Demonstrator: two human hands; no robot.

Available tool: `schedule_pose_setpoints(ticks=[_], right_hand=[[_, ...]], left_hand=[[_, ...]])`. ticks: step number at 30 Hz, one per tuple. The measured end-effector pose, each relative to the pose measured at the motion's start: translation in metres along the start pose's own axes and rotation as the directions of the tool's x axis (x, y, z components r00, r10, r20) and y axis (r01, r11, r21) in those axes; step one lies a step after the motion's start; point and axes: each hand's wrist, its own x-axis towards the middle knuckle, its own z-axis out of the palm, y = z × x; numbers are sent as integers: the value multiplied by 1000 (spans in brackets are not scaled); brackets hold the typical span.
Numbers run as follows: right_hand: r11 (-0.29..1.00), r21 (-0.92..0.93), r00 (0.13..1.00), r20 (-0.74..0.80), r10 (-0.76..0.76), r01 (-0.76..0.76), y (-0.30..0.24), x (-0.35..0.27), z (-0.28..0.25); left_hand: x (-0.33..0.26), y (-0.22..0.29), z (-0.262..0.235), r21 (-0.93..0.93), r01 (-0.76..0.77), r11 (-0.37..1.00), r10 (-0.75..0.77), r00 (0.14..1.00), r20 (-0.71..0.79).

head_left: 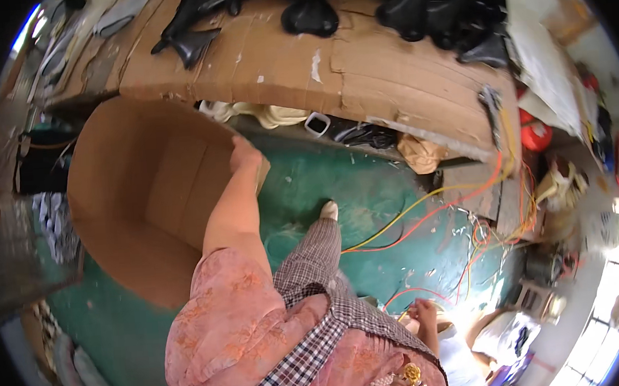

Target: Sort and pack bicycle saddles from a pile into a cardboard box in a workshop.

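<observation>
Head view. Your left hand [246, 154] was closed over the rim of the large cardboard box [155, 196], fingers partly out of sight. The box stood to your left, tilted, mouth toward you, its upper edge just beside the cardboard-covered table [272, 66]. A second hand [424, 312], probably your right, showed past your other side, fingers curled; what it held, if anything, could not be told.

Handling, judged: one hand at one point of the rim gave little control of so wide a box. A grip deep on the wall, with the other hand on the opposite side, would have kept it from twisting or creasing. The rim wanted clearance from the table edge, and your shoe [329, 209] from the red and yellow cables [491, 178].

Containers: inside the box, brown walls and a creased panel showed. Below the tabletop sat a white-rimmed tub [317, 115], dark within, contents unreadable. Near it, a crumpled brown bundle [421, 153] hid whatever it wrapped. Black glossy pieces [311, 13] lay on the table.
</observation>
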Motion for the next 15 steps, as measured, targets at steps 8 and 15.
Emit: schedule_pose_setpoints(ticks=[8,15], right_hand=[[835,-308,854,416,-312,455,-328,76,72],[554,-247,426,877,-220,795,-474,96,156]], left_hand=[[39,70,47,109,-16,994,22,998,-56],[-20,122,98,11,-123,992,122,990,76]])
